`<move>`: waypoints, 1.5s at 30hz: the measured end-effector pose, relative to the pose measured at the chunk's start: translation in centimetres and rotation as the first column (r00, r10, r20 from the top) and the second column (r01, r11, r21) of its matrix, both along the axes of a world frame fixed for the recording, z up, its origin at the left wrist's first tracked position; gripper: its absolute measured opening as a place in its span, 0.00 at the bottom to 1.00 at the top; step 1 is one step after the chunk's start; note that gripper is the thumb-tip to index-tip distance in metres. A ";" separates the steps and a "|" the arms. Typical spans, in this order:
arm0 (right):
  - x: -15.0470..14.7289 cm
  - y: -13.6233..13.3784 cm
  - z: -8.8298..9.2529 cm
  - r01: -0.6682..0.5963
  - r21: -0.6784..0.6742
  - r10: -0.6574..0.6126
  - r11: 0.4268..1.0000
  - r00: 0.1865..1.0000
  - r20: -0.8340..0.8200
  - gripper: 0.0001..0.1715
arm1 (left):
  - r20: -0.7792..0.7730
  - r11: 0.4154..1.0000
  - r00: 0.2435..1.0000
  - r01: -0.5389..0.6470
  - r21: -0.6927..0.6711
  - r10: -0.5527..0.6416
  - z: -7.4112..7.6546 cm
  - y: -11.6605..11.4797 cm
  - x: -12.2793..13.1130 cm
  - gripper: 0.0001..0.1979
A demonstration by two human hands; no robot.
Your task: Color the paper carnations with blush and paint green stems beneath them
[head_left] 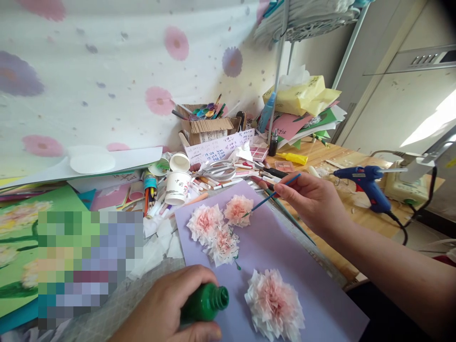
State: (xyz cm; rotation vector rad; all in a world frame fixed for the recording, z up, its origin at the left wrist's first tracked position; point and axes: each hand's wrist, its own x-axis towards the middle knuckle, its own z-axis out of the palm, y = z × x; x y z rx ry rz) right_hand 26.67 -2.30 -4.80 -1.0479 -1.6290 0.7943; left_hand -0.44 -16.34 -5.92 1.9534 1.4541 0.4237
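My right hand pinches a thin blue paintbrush, its green-tinged tip at the edge of the upper right tissue-paper flower. In my left hand lies a tilted, uncapped bottle of green paint, its mouth facing right. Both are over a purple sheet of paper. Several pink-and-white paper flowers sit on it: a cluster at the upper left and a larger flower near the front. A small green painted mark shows below the cluster.
Beyond the sheet stand paper cups, scissors, many markers and a cardboard box. A blue glue gun rests on the wooden table at right, its cable trailing. Green paper with flowers lies at left, beside a pixelated patch.
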 end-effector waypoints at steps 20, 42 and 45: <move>-0.3 0.3 -0.1 0.041 -0.074 -0.044 0.996 0.998 -0.040 0.13 | 0.035 0.999 0.999 -0.033 -0.036 0.034 0.8 -0.2 0.4 0.17; 0.2 -0.1 0.7 -0.159 -0.283 0.009 0.946 0.884 -0.467 0.20 | 0.024 0.995 0.997 -0.072 -0.064 0.074 1.1 -0.3 0.9 0.17; 0.0 0.0 0.8 -0.182 -0.301 0.050 0.936 0.915 -0.400 0.18 | 0.027 0.999 0.999 -0.030 -0.026 0.031 0.6 -0.2 0.4 0.18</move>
